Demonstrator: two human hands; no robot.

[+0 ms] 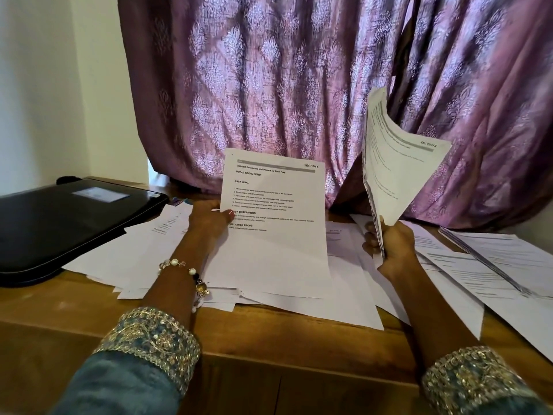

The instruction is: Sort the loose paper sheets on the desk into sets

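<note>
A purple curtain [299, 85] with a pale leaf-like pattern hangs in heavy folds across the back, its hem bunched on the far edge of a wooden desk [269, 333]. Daylight glows through the cloth (brightest near the middle folds). To the left, a plain cream wall [45, 85] meets a corner. A black folder [59, 223] with a pale label lies flat on the desk's left side. The desk front shows warm brown grain.
</note>
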